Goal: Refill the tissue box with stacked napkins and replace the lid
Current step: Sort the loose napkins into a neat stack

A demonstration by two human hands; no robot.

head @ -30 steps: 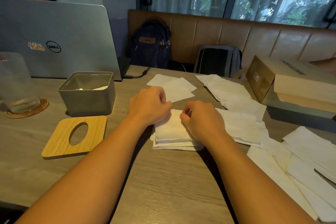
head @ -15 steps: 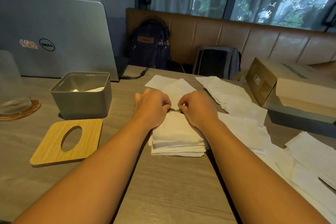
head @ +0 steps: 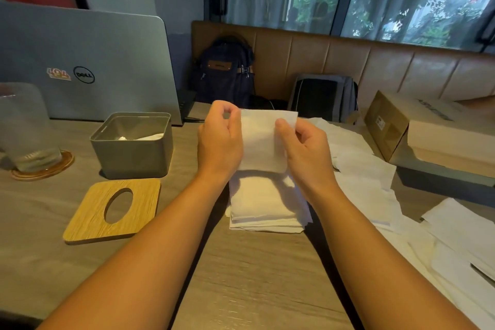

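Head view. Left hand (head: 219, 142) up off the table, thumb and forefinger pinched on the top left corner of a single white napkin (head: 263, 139). Right hand (head: 305, 147) on the opposite edge, thumb pressed on the near face, other fingers curled. Napkin spread flat between the two, roughly upright, facing the camera.

Directly below: stack of napkins (head: 265, 206), folded, white, lying on the wooden table (head: 241, 276). Edges slightly uneven, top in the shadow of the held sheet. No hand on it.

Left of the stack: grey tissue box (head: 134, 153), upright, uncovered, a little white paper visible low inside. Just in front of it, flat on the table: wooden lid (head: 112, 211) with an oval opening, near the box but apart from it.

Further left: glass (head: 26, 128) on a round coaster (head: 42, 171). Behind the box: open silver laptop (head: 93, 61), back to the camera.

Right of the stack: loose napkins (head: 369, 169) in overlapping sheets, out to the right edge of the frame. Beyond those: cardboard box (head: 401, 126) at the far right of the table.

Behind the table: brown padded bench (head: 348, 61) with a dark backpack (head: 225, 72) and a grey bag (head: 324, 96) on the seat.
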